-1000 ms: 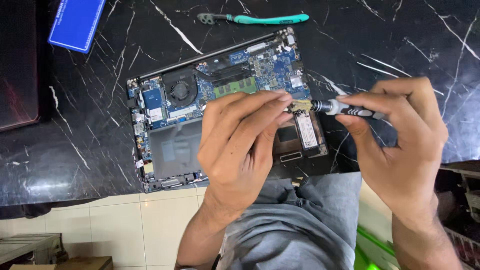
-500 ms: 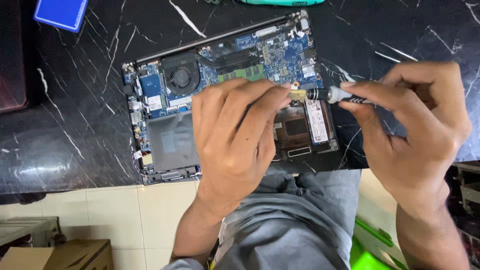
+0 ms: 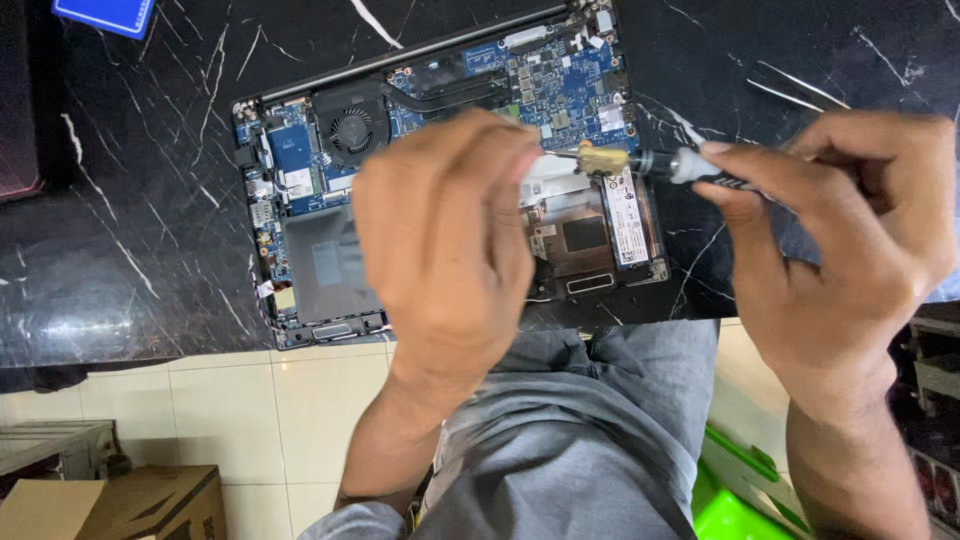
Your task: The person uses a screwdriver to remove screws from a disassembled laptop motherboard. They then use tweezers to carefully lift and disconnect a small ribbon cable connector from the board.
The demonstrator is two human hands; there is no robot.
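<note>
screwdriver (image 3: 655, 163): small precision driver, dark handle with a pale collar and a brass-coloured front section, lying almost level across the upper centre-right of the frame; its tip sits over the middle of the laptop, hidden by the left fingertips
right hand (image 3: 840, 235): right side of frame, fingers closed in a pinch round the screwdriver handle, thumb and forefinger on the pale collar
left hand (image 3: 445, 235): centre of frame, back of hand up, fingers bent and held together, tips at the brass end of the screwdriver; cannot tell if they pinch it or just steady it
laptop (image 3: 300, 190): opened, bottom cover off, lying flat on the table in the upper centre; blue circuit board, round black fan (image 3: 352, 128) at upper left of it, grey metal plate at lower left, narrow storage stick (image 3: 627, 215) at right just below the screwdriver
table (image 3: 130, 200): black marble with white veins, fills the upper half
blue card (image 3: 105, 14): upper left corner, on the table, cut by the frame edge
grey trousers (image 3: 570, 440): person's lap, lower centre
floor: pale tiles lower left, cardboard box (image 3: 130, 505) in the bottom left corner
</note>
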